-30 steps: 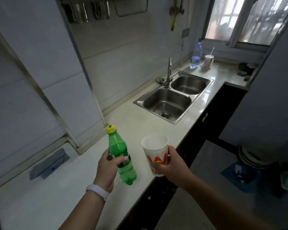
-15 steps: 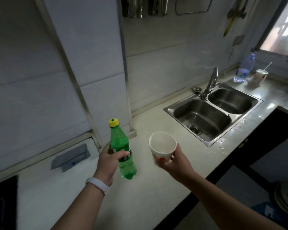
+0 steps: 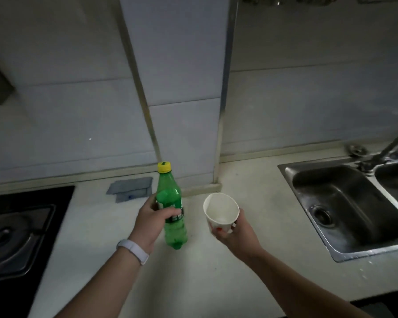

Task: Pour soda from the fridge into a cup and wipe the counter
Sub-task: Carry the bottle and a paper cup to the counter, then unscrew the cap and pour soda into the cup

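Observation:
My left hand [image 3: 151, 222] grips a green soda bottle [image 3: 171, 204] around its label; the bottle is upright with its yellow cap on, held over the pale counter [image 3: 193, 278]. My right hand [image 3: 236, 235] holds a white paper cup [image 3: 221, 212] with red print from below, tilted so its mouth faces me; the inside looks empty. Bottle and cup are side by side, a short gap between them. A grey cloth [image 3: 130, 188] lies flat on the counter by the wall, behind the bottle.
A steel double sink [image 3: 345, 207] with a tap [image 3: 393, 145] fills the right side. A black gas hob [image 3: 16, 230] is set in the counter at the left. A tiled pillar [image 3: 182, 111] juts out behind the bottle.
My view has swung left and down: the sink slid to the right edge and the hob came into view. Both hands keep their hold, now over the counter near the pillar.

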Demonstrator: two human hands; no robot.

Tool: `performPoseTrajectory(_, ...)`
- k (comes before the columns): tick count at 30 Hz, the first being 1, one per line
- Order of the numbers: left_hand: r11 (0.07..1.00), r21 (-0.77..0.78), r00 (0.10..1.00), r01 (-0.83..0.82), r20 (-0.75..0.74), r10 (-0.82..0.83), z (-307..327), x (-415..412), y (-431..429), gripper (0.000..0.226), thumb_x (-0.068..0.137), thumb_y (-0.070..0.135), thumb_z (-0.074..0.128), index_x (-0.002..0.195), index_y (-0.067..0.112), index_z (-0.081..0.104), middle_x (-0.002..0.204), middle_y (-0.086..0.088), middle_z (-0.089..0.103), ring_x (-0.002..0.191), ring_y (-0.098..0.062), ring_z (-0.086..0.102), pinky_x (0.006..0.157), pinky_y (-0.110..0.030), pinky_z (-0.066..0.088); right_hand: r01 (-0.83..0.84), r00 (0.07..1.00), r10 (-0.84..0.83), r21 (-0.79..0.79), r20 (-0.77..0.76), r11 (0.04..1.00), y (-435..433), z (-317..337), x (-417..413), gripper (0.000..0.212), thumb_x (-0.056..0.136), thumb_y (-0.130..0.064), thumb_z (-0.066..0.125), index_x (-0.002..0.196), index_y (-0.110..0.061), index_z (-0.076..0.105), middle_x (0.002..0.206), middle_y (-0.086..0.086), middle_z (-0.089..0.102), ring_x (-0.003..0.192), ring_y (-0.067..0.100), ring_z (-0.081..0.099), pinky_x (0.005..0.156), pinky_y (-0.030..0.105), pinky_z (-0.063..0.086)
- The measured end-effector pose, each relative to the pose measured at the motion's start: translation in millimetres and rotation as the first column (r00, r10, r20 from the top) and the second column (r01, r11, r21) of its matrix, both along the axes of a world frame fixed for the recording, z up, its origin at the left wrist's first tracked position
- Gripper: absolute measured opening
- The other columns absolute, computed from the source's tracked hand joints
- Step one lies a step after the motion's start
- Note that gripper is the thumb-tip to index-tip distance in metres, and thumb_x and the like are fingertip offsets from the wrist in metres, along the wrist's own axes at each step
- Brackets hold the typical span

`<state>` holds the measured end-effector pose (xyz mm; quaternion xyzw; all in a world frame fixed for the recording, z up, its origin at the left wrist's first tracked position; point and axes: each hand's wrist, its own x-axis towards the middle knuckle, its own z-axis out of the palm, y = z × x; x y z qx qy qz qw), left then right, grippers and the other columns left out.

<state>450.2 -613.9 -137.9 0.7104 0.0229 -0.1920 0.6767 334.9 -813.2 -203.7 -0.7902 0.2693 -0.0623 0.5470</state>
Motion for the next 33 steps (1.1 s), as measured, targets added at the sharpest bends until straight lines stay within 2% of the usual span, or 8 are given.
performPoseTrajectory(3, 0.998, 0.037, 0.999, -0.053, 0.011, 0.052, 1.9, -6.5, -11.8, 0.047, 0.060, 0.008, 0.084, 0.103, 0.022, 0.069, 0.097, -0.002, 0.075, 0.092, -0.022, 0.070, 0.078, -0.034, 0.053, -0.090, 0.994, 0.091, 0.012, -0.053, 0.996, -20.4, -17.9, 2.2, 0.069, 0.065, -0.033, 0.087, 0.119, -0.035, 0.044, 0.113, -0.016, 0.062, 0.101, 0.006, 0.063, 0.084, 0.029, 0.055)
performPoseTrajectory(8, 0.988, 0.087, 0.992, -0.128, 0.033, 0.125, 1.0, -22.5, -22.7, 0.044, 0.069, -0.004, 0.080, 0.106, 0.018, 0.069, 0.094, 0.000, 0.075, 0.086, -0.015, 0.070, 0.069, -0.024, 0.052, -0.218, 0.971, 0.219, 0.028, -0.091, 0.976, -43.0, -36.8, 12.2, 0.071, 0.061, -0.035, 0.086, 0.119, -0.031, 0.045, 0.108, -0.014, 0.063, 0.098, 0.010, 0.064, 0.085, 0.037, 0.055)
performPoseTrajectory(12, 0.971, 0.145, 0.982, -0.189, 0.020, 0.188, -3.0, -38.2, -26.2, 0.043, 0.069, -0.005, 0.080, 0.103, 0.017, 0.068, 0.092, -0.001, 0.074, 0.076, -0.007, 0.068, 0.062, -0.017, 0.051, -0.285, 0.954, 0.287, 0.042, -0.088, 0.958, -47.8, -46.9, 16.2, 0.071, 0.064, -0.029, 0.087, 0.120, -0.028, 0.044, 0.108, -0.012, 0.062, 0.097, 0.011, 0.063, 0.083, 0.032, 0.053)
performPoseTrajectory(17, 0.963, 0.175, 0.978, -0.206, 0.000, 0.210, -10.8, -48.5, -27.1, 0.043, 0.069, -0.004, 0.081, 0.105, 0.015, 0.067, 0.095, -0.005, 0.073, 0.086, -0.018, 0.068, 0.070, -0.026, 0.051, -0.338, 0.934, 0.343, 0.064, -0.097, 0.939, -48.5, -55.9, 13.9, 0.071, 0.065, -0.020, 0.087, 0.120, -0.029, 0.042, 0.107, -0.011, 0.061, 0.097, 0.013, 0.060, 0.076, 0.024, 0.044)
performPoseTrajectory(21, 0.963, 0.193, 0.981, -0.186, -0.013, 0.193, -13.0, -52.0, -27.0, 0.043, 0.068, -0.003, 0.082, 0.103, 0.017, 0.068, 0.095, -0.006, 0.074, 0.089, -0.021, 0.069, 0.072, -0.028, 0.051, -0.337, 0.931, 0.345, 0.079, -0.121, 0.938, -47.2, -63.4, 11.5, 0.074, 0.065, -0.020, 0.087, 0.120, -0.032, 0.039, 0.109, -0.008, 0.060, 0.096, 0.015, 0.060, 0.076, 0.025, 0.043)
performPoseTrajectory(26, 0.967, 0.207, 0.988, -0.147, -0.021, 0.155, -13.7, -52.9, -27.0, 0.051, 0.055, 0.013, 0.082, 0.103, 0.017, 0.068, 0.092, -0.003, 0.075, 0.087, -0.020, 0.070, 0.071, -0.028, 0.052, -0.321, 0.937, 0.330, 0.095, -0.117, 0.942, -43.4, -68.5, 8.7, 0.073, 0.065, -0.019, 0.085, 0.118, -0.033, 0.038, 0.106, -0.013, 0.058, 0.097, 0.014, 0.061, 0.078, 0.027, 0.046)
performPoseTrajectory(31, 0.975, 0.202, 0.995, -0.092, -0.022, 0.099, -15.3, -49.4, -27.6, 0.046, 0.064, 0.004, 0.084, 0.106, 0.017, 0.067, 0.096, -0.004, 0.074, 0.091, -0.021, 0.069, 0.073, -0.030, 0.052, -0.331, 0.925, 0.344, 0.100, -0.164, 0.938, -44.6, -65.6, 7.0, 0.074, 0.065, -0.014, 0.083, 0.124, -0.028, 0.039, 0.107, -0.013, 0.056, 0.099, 0.012, 0.059, 0.080, 0.025, 0.044)
performPoseTrajectory(33, 0.976, 0.201, 0.996, -0.085, -0.012, 0.089, -14.8, -47.6, -28.2, 0.048, 0.061, 0.009, 0.084, 0.105, 0.018, 0.068, 0.095, -0.003, 0.075, 0.090, -0.021, 0.070, 0.073, -0.030, 0.052, -0.346, 0.915, 0.358, 0.094, -0.185, 0.934, -49.5, -66.7, 3.2, 0.073, 0.064, -0.016, 0.081, 0.124, -0.028, 0.040, 0.113, -0.009, 0.057, 0.102, 0.013, 0.059, 0.083, 0.027, 0.048)
